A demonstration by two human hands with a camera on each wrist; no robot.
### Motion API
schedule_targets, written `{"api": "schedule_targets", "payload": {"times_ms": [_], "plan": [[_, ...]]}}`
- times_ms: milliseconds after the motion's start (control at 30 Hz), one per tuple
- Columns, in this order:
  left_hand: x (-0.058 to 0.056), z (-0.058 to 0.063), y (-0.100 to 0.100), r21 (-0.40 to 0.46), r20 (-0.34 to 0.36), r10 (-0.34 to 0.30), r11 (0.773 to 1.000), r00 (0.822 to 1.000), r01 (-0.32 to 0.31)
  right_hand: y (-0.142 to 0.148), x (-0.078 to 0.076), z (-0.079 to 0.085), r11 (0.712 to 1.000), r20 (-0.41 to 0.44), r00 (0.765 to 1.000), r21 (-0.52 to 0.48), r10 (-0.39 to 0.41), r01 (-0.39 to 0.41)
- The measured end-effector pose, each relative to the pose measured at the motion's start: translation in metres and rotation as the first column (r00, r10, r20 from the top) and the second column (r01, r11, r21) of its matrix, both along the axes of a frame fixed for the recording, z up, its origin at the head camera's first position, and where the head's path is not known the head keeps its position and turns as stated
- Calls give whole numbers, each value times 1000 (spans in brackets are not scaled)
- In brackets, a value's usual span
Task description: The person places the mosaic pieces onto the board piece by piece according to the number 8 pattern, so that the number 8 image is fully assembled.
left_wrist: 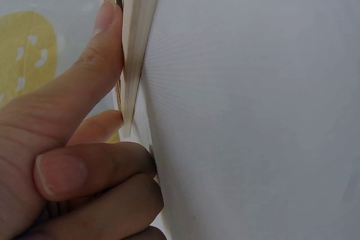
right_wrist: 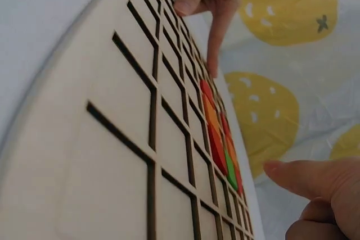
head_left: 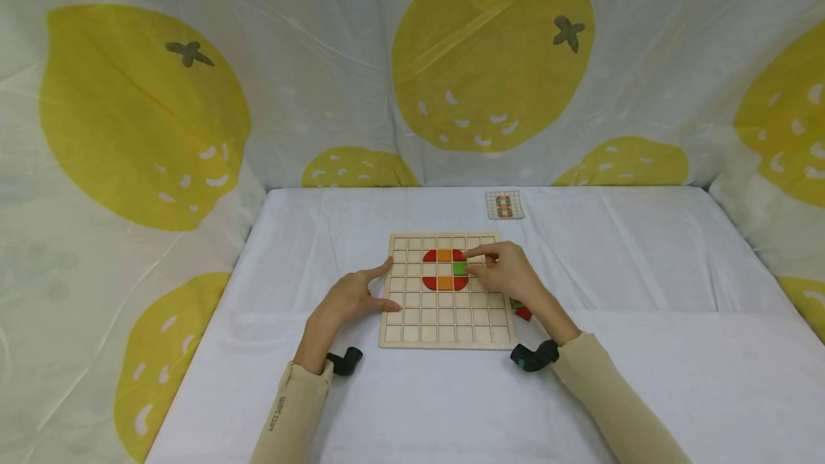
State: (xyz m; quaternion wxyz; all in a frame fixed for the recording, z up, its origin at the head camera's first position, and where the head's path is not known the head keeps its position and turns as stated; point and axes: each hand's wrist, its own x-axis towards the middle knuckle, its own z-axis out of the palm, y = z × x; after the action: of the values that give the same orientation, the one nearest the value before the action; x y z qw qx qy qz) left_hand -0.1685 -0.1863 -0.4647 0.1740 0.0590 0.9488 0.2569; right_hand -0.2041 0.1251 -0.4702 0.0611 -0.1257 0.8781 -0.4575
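A square wooden grid board (head_left: 420, 335) lies flat on the white cloth. In its upper middle cells sit several red rounded tiles (head_left: 430, 283), an orange tile (head_left: 444, 255) between two reds, another orange tile (head_left: 445, 283) below, and one green tile (head_left: 460, 268) on the right. My left hand (head_left: 348, 297) steadies the board's left side, thumb and forefinger spread and touching its rim; the left wrist view shows the other fingers curled. Beside the green tile hovers my right hand (head_left: 508, 268), forefinger extended and thumb apart, with no tile visible between them.
Loose green (head_left: 516, 303) and red pieces (head_left: 524, 313) lie by the board's right edge, partly hidden by the right wrist. A small pattern card (head_left: 504, 205) lies behind the board. Lemon-print cloth (head_left: 322, 92) hangs at the back and sides.
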Motion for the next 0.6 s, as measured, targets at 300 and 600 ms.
{"api": "schedule_targets", "payload": {"times_ms": [300,600], "plan": [[0,-1,1,12,7,10,1000,1000,-10,42,-18,5,994,-47,995,46,-94,96],[0,1,1,9,14,13,1000,1000,-13,66,-26,-4,979,-2,987,130,-161,160]]}}
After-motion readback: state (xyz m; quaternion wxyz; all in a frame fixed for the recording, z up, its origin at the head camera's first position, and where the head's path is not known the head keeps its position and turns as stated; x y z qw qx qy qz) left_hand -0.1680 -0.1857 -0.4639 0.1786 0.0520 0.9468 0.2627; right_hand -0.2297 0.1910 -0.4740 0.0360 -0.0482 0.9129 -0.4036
